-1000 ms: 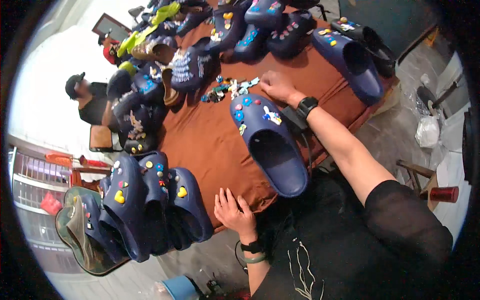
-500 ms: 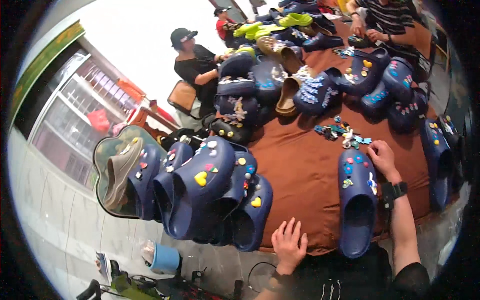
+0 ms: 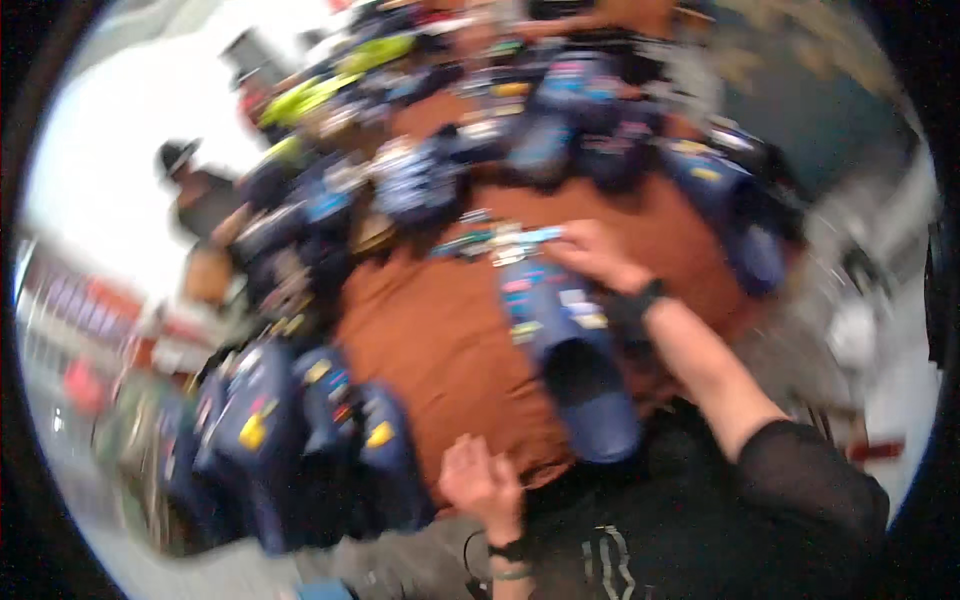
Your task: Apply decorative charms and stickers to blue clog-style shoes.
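Observation:
A dark blue clog lies on the brown cloth in front of me, its toe pointing away, with colourful charms on its upper. Past the toe is a small pile of loose charms, white, teal and light blue. My right hand, a dark band on its wrist, is beside the pile. Its fingertips are at a light blue charm; blur hides whether they grip it. My left hand rests at the near edge of the cloth, left of the clog, fingers extended and holding nothing.
Decorated blue clogs stand in a group at the left. More blue clogs crowd the far side, with bright green clogs beyond. Another blue clog sits at the right edge. A person in black is at the far left.
The view has swung right and blurred, so everything appears shifted left. My right hand has moved from beside the clog's toe to the charm pile. My left hand stays near the edge.

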Demonstrator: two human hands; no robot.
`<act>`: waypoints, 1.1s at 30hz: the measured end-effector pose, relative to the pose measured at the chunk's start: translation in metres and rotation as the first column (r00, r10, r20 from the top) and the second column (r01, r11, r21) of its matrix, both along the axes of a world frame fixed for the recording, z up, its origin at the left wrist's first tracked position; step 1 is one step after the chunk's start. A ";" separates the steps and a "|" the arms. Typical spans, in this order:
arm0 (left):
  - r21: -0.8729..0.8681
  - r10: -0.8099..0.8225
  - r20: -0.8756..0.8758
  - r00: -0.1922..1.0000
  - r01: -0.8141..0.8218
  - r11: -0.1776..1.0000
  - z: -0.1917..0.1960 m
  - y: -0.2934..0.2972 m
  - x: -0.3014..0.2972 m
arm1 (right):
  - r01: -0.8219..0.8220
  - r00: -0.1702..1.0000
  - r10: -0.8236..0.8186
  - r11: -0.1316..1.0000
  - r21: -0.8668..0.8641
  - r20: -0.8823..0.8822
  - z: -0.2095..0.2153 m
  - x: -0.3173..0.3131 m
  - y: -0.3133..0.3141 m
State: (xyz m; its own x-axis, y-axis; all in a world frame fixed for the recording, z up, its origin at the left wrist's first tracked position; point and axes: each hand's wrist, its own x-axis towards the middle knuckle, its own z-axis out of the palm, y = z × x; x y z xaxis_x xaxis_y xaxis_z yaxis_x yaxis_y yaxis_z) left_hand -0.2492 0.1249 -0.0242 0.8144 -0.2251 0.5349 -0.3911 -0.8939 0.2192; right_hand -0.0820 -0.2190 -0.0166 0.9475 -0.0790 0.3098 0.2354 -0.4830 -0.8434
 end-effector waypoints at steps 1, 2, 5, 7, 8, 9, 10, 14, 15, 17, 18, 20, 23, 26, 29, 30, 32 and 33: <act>0.023 0.027 0.009 1.000 -0.027 0.999 0.002 0.003 0.000 | 0.133 0.985 -0.108 0.972 -0.193 0.137 -0.015 0.017 0.001; 0.055 0.052 -0.012 0.999 -0.051 0.997 0.005 0.011 -0.005 | 0.199 0.978 -0.163 0.917 -0.347 0.132 -0.012 0.024 0.012; 0.123 0.088 0.001 0.996 -0.088 0.989 0.000 0.020 -0.014 | 0.232 0.956 -0.175 0.942 -0.243 0.235 -0.010 0.019 0.029; 0.127 0.114 0.037 0.993 -0.118 0.985 -0.004 0.004 -0.016 | 0.279 0.957 -0.235 0.902 -0.330 0.169 -0.014 0.000 -0.001; 0.093 0.040 0.002 0.999 -0.040 0.995 -0.012 -0.011 -0.012 | 0.312 0.950 -0.279 0.885 -0.347 0.141 -0.016 -0.016 -0.024; 0.079 0.005 -0.023 1.000 -0.003 0.997 -0.012 -0.012 -0.016 | 0.296 0.955 -0.266 0.881 -0.369 0.129 -0.017 -0.020 -0.025; 0.088 0.027 -0.032 0.999 -0.024 0.996 -0.011 -0.012 -0.018 | 0.295 0.954 -0.261 0.899 -0.325 0.145 -0.018 -0.020 -0.022; 0.058 0.049 -0.012 0.999 -0.048 0.997 -0.008 -0.006 -0.020 | 0.330 0.939 -0.284 0.903 -0.274 0.195 -0.023 -0.016 -0.014; 0.056 0.064 -0.004 0.998 -0.064 0.996 -0.007 -0.004 -0.019 | 0.316 0.944 -0.274 0.910 -0.269 0.182 -0.021 -0.010 -0.009; 0.057 0.081 0.016 0.997 -0.082 0.995 -0.006 -0.001 -0.015 | 0.289 0.952 -0.247 0.920 -0.266 0.178 -0.018 -0.002 -0.002; 0.052 0.101 0.025 0.995 -0.103 0.993 -0.006 0.000 -0.012 | 0.296 0.952 -0.258 0.913 -0.282 0.164 -0.019 -0.001 -0.001; 0.052 0.085 0.018 0.996 -0.086 0.995 -0.006 0.002 -0.011 | 0.295 0.953 -0.252 0.891 -0.344 0.166 -0.017 0.006 0.000; 0.032 0.080 -0.004 0.997 -0.080 0.996 0.004 0.000 -0.011 | 0.254 0.965 -0.220 0.918 -0.306 0.141 -0.009 -0.001 0.000; 0.014 0.085 0.040 0.996 -0.085 0.996 -0.003 0.002 -0.012 | 0.230 0.960 -0.176 0.939 -0.255 0.217 -0.019 0.001 -0.003; -0.044 0.054 0.038 0.998 -0.052 0.998 -0.002 -0.002 -0.013 | 0.292 0.951 -0.243 0.908 -0.300 0.190 -0.028 -0.010 -0.021; -0.018 0.078 0.006 0.997 -0.077 0.997 -0.003 0.000 -0.019 | 0.311 0.930 -0.231 0.909 -0.276 0.286 -0.039 -0.003 -0.016; -0.031 0.104 0.018 0.994 -0.103 0.994 0.001 0.001 -0.023 | 0.298 0.941 -0.241 0.924 -0.241 0.239 -0.039 -0.007 -0.017; -0.024 0.103 0.005 0.995 -0.103 0.994 0.002 0.001 -0.026 | 0.285 0.941 -0.221 0.927 -0.245 0.256 -0.040 -0.007 -0.018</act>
State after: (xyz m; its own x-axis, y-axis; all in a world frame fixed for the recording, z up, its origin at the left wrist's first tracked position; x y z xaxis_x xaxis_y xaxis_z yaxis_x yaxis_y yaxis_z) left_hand -0.2750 0.1262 -0.0225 0.8294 -0.1273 0.5439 -0.2986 -0.9240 0.2390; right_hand -0.0888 -0.2366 -0.0571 0.8125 -0.1887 0.5516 0.2384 -0.7559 -0.6098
